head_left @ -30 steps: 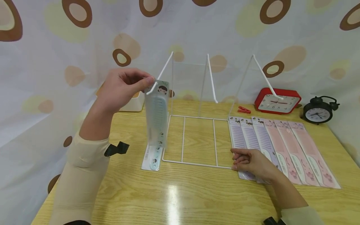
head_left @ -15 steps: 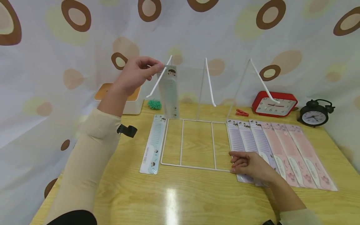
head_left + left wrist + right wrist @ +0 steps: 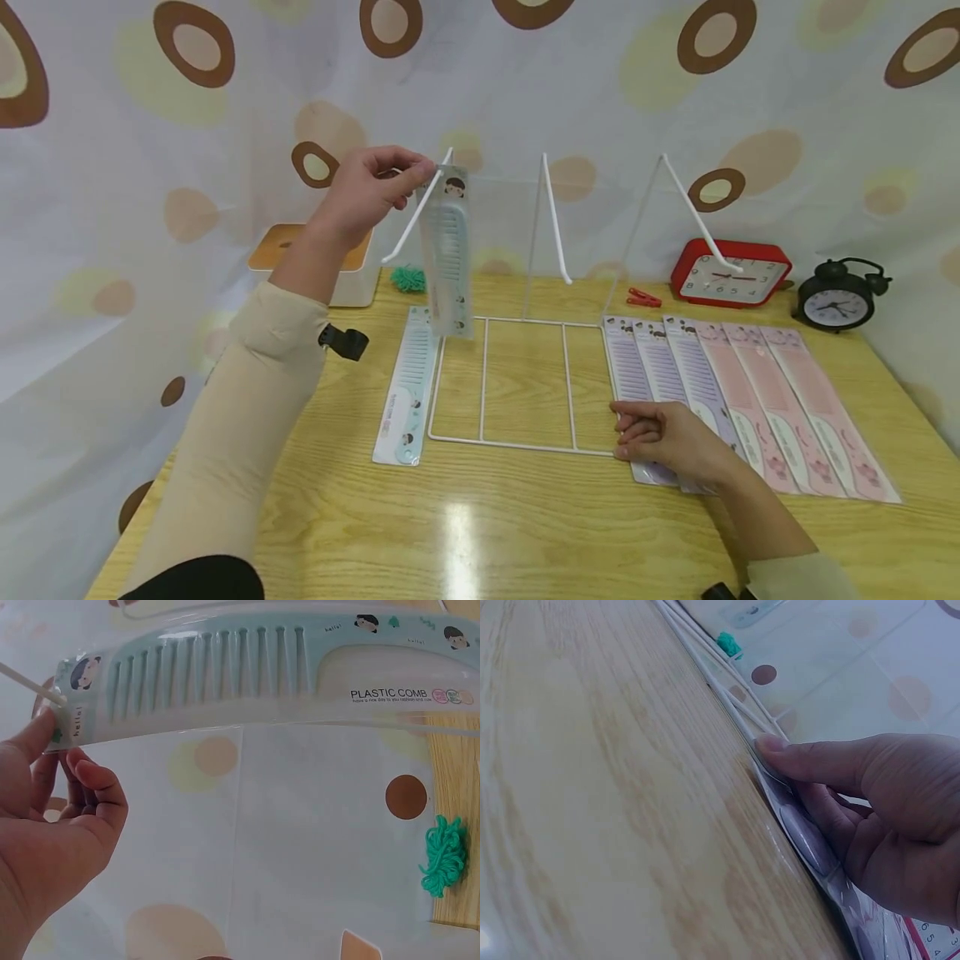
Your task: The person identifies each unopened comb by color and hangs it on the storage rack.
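In the head view my left hand (image 3: 378, 190) pinches the top corner of a pale green packaged plastic comb (image 3: 448, 250). The comb hangs upright at the left hook (image 3: 411, 221) of a white wire display rack (image 3: 517, 446). Up close in the left wrist view, the hook rod (image 3: 30, 682) meets the package's top end, beside my thumb. My right hand (image 3: 675, 437) holds the front right corner of the rack's base, its thumb on the wire in the right wrist view. Under that hand lie purple packaged combs (image 3: 648, 471), partly covered.
Another green packaged comb (image 3: 408, 387) lies left of the rack. Pink packaged combs (image 3: 813, 417) lie at the right. Behind stand a red clock (image 3: 731, 273), a black alarm clock (image 3: 840, 296), a red clip (image 3: 643, 297), green yarn (image 3: 408, 279) and a white box (image 3: 356, 287) with wooden lid.
My left hand has moved the comb back along the left hook, up and rightward from near its front tip. In the last half second it barely moved. The right hand stays at the rack.
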Tool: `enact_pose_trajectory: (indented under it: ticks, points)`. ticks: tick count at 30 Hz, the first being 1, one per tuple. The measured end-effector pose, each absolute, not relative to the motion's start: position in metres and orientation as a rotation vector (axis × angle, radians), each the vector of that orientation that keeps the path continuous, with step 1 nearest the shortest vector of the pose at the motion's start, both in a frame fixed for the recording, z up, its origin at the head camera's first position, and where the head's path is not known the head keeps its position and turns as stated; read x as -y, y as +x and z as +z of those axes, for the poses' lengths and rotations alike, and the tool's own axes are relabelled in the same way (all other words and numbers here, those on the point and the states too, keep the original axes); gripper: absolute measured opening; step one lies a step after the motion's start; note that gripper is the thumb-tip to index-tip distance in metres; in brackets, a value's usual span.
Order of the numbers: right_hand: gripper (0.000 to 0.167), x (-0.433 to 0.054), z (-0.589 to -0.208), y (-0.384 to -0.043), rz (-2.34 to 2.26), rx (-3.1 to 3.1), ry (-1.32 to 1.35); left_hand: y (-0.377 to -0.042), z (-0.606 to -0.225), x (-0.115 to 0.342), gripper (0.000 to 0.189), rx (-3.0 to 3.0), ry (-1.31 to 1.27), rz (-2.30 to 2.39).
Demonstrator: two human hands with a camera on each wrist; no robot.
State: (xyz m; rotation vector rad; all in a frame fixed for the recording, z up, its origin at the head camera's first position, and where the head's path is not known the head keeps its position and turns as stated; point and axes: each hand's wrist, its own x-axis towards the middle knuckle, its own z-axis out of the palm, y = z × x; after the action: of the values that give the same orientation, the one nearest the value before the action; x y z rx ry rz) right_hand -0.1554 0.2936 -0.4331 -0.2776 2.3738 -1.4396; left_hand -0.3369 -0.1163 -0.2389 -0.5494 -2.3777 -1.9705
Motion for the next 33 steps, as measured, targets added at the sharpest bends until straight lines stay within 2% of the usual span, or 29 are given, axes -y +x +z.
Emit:
enact_pose_trajectory:
  ticks: [8, 14, 18, 25, 33]
  points:
    - [0.070, -0.294, -0.431, -0.155, -1.439, -2.371, -0.250, -0.336, -0.238, 0.120, 0.020, 2.383, -0.592, -1.934]
    - [0.069, -0.296, -0.430, -0.155, -1.431, -2.373, -0.231, -0.336, -0.251, 0.130, 0.037, 2.483, -0.586, -1.769]
    - [0.070, -0.296, -0.430, -0.153, -1.430, -2.381, -0.224, -0.336, -0.276, 0.149, 0.050, 2.544, -0.630, -1.731]
    - [0.070, -0.299, -0.428, -0.152, -1.418, -2.398, -0.207, -0.323, -0.337, 0.177, 0.067, 2.507, -0.812, -1.993]
    - [0.070, -0.301, -0.428, -0.154, -1.414, -2.403, -0.228, -0.323, -0.390, 0.178, 0.080, 2.833, -0.690, -1.875]
